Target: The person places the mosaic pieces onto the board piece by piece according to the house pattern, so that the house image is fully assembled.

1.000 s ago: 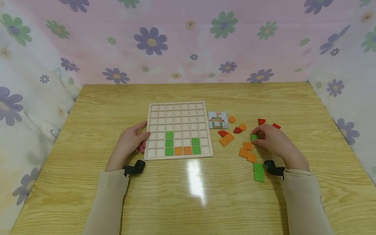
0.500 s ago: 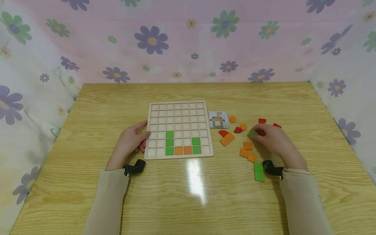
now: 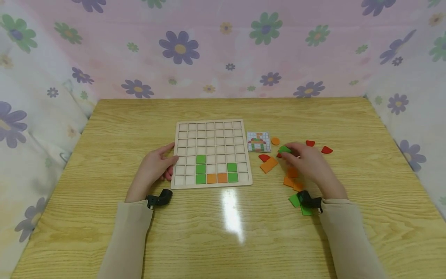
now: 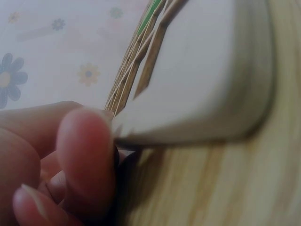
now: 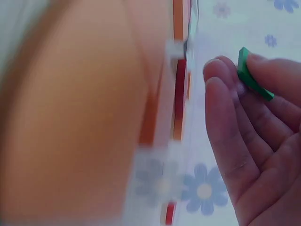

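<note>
R hand (image 3: 311, 164) pinches grn tile (image 3: 284, 148) at its fingertips.

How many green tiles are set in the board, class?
5. On the board, three green tiles fill the third column's bottom cells, counting from the left; two more green tiles fill the sixth column's. None there looks hidden.

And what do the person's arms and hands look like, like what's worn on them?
A long beige fabric sleeve covers each arm to the wrist, where a small black angled device sits. The left hand and right hand are gloveless.
</note>
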The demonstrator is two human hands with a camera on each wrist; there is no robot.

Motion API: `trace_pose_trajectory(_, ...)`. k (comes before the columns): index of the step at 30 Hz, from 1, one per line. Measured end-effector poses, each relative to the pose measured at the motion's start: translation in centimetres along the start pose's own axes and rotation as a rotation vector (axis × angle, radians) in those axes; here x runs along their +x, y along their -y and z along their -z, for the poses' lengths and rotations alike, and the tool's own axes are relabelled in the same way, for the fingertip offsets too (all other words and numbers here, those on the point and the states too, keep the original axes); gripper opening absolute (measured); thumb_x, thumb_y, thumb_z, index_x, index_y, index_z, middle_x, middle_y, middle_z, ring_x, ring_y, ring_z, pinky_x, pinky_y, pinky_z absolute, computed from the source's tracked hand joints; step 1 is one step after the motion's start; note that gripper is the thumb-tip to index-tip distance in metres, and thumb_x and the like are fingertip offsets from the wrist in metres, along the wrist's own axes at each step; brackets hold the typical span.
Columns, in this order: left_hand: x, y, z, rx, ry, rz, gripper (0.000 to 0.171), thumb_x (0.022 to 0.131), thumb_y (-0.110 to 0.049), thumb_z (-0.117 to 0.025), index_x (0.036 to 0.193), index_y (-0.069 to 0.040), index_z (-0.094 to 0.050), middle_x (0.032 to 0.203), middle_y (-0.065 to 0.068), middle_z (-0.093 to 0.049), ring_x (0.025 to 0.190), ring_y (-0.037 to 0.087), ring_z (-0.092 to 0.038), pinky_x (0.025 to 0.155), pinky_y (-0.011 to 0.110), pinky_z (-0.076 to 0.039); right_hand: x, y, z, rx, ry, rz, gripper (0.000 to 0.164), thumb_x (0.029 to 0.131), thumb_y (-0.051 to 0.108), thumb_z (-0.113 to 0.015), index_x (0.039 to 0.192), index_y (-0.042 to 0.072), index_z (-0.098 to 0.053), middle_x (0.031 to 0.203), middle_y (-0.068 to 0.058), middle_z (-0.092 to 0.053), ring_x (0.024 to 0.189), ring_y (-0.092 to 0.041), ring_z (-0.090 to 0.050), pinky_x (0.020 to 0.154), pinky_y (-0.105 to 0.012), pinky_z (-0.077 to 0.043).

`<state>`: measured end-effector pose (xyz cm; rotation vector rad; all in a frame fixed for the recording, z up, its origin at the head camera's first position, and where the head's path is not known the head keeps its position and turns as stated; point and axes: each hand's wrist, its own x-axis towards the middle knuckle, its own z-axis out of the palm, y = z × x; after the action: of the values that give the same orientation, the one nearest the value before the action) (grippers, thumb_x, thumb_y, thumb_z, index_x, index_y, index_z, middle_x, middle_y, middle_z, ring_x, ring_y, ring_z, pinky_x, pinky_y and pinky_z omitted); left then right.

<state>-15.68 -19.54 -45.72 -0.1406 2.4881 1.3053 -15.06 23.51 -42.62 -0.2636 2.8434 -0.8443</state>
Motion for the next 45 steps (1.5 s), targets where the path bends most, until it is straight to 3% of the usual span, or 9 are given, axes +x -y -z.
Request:
trace_pose_trajectory(8, 0.1, 0.0, 0.0, -0.003, 0.002, -0.002, 0.058, 0.086, -0.041, -0.056, 0.138, -0.033, -0.031, 0.059, 0.011, -0.059, 0.048, 0.023, -0.059, 0.042, 0.031, -0.045, 0.9, 1.9, -1.5, 0.053, 0.037, 0.068, 0.043, 0.090, 0.036, -0.051, 0.128, 0.015, -0.047, 0.090, -0.003, -0.060, 0.078, -0.018, -0.053, 0.069, -0.033, -0.044)
trace_pose_trajectory(17, 0.0, 0.0, -0.1, -0.004, 0.003, -0.006, 0.058, 0.085, -0.042, -0.056, 0.138, -0.034, -0.031, 0.059, 0.011, -0.059, 0.048, 0.023, -0.058, 0.042, 0.031, -0.044, 1.3, 3.8, -2.0, 0.096, 0.017, 0.104, 0.026, 0.088, 0.030, -0.056, 0.112, 0.022, -0.052, 0.082, 0.002, -0.058, 0.071, -0.016, -0.053, 0.067, -0.031, -0.043)
trace_pose_trajectory(26, 0.0, 0.0, 0.0, -0.003, 0.007, -0.007, 0.059, 0.086, -0.041, -0.056, 0.138, -0.033, -0.031, 0.059, 0.011, -0.059, 0.047, 0.023, -0.058, 0.042, 0.031, -0.044, 1.9, 5.4, -2.0, 0.117, 0.048, 0.120, 0.025, 0.088, 0.030, -0.056, 0.113, 0.023, -0.057, 0.082, 0.003, -0.060, 0.074, -0.014, -0.054, 0.069, -0.032, -0.042)
trace_pose_trajectory(32, 0.0, 0.0, 0.0, -0.002, 0.005, -0.005, 0.058, 0.086, -0.042, -0.056, 0.138, -0.034, -0.031, 0.059, 0.011, -0.059, 0.048, 0.024, -0.058, 0.042, 0.031, -0.044, 2.7, 6.5, -3.2, 0.181, 0.074, 0.110, 0.024, 0.088, 0.025, -0.057, 0.110, 0.019, -0.057, 0.077, -0.001, -0.059, 0.064, -0.016, -0.053, 0.057, -0.032, -0.042)
trace_pose_trajectory(37, 0.0, 0.1, 0.0, 0.001, 0.003, -0.009, 0.058, 0.085, -0.042, -0.056, 0.138, -0.034, -0.031, 0.059, 0.011, -0.059, 0.048, 0.024, -0.058, 0.043, 0.031, -0.045, 3.4, 7.8, -4.6, 0.178, 0.095, 0.083, 0.019, 0.086, 0.026, -0.059, 0.104, 0.020, -0.058, 0.083, 0.002, -0.060, 0.067, -0.014, -0.055, 0.063, -0.028, -0.046)
trace_pose_trajectory(45, 0.0, 0.0, 0.0, 0.002, -0.001, -0.020, 0.057, 0.086, -0.040, -0.056, 0.138, -0.032, -0.032, 0.059, 0.011, -0.059, 0.048, 0.023, -0.058, 0.042, 0.032, -0.045, 4.4, 9.0, -5.7, 0.180, 0.084, 0.097, 0.017, 0.085, 0.022, -0.060, 0.102, 0.017, -0.060, 0.084, 0.003, -0.061, 0.070, -0.013, -0.056, 0.062, -0.028, -0.047)
